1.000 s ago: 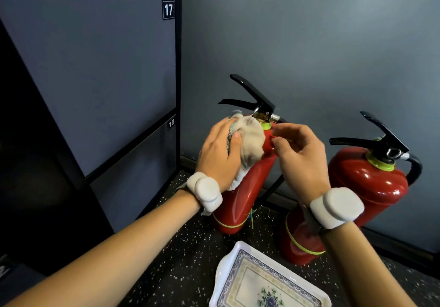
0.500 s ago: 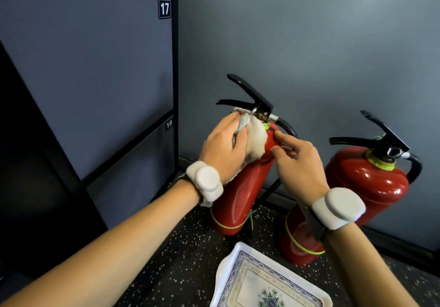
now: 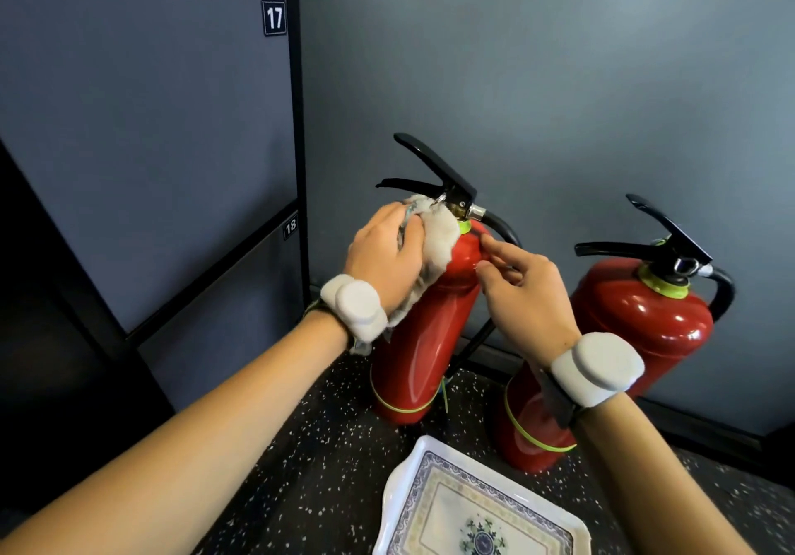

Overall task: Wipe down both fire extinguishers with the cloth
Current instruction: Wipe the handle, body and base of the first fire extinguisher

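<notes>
Two red fire extinguishers with black handles stand on the speckled floor against the grey wall. The left extinguisher (image 3: 421, 339) leans toward me; the right extinguisher (image 3: 645, 330) leans too. My left hand (image 3: 385, 257) presses a pale cloth (image 3: 436, 238) against the left extinguisher's shoulder, just below its green collar and valve. My right hand (image 3: 522, 292) rests its fingertips on the other side of that same shoulder, steadying it, with the fingers partly spread. The lower end of the cloth hangs down behind my left wrist.
A white patterned tray (image 3: 404, 490) lies on the floor in front of the extinguishers. Dark numbered panels (image 3: 172, 145) with a black frame rise at the left. A black hose (image 3: 501, 227) curves from the left extinguisher's valve. The grey wall (image 3: 537, 81) is close behind.
My left hand has slid the cloth to the left around the extinguisher's top, baring more red. My right hand's fingers have loosened and shifted lower on the shoulder.
</notes>
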The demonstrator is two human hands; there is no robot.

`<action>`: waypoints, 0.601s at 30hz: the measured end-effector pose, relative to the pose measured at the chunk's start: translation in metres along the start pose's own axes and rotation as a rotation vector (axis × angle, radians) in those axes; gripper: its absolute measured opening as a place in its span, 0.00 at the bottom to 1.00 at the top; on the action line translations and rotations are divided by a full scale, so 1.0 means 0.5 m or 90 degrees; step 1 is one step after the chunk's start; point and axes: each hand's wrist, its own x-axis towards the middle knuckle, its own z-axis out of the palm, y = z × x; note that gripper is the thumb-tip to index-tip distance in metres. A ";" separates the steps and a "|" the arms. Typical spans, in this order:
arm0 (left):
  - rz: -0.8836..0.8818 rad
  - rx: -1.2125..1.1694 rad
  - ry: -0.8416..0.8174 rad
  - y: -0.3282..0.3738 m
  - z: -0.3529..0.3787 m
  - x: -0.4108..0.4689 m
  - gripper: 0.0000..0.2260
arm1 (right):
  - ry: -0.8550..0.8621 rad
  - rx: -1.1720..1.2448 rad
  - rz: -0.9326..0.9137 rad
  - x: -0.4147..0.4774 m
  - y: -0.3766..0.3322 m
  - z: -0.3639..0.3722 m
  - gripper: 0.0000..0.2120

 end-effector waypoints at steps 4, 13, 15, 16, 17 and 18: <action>0.132 0.043 0.104 0.009 0.002 -0.058 0.12 | 0.000 0.006 0.000 -0.018 -0.016 0.006 0.18; 0.144 -0.132 -0.053 0.069 -0.001 -0.067 0.12 | -0.069 0.239 0.022 -0.090 -0.047 0.000 0.15; 0.157 -0.156 -0.113 0.064 -0.004 -0.060 0.14 | -0.034 0.254 0.010 -0.090 -0.043 -0.012 0.12; 0.152 -0.165 -0.122 0.059 -0.004 -0.056 0.15 | -0.014 0.256 0.009 -0.087 -0.040 -0.020 0.10; 0.142 -0.174 -0.108 0.055 -0.004 -0.053 0.15 | 0.011 0.258 0.006 -0.081 -0.036 -0.029 0.09; 0.128 -0.180 -0.070 0.050 -0.002 -0.052 0.14 | 0.045 0.249 -0.006 -0.074 -0.032 -0.040 0.08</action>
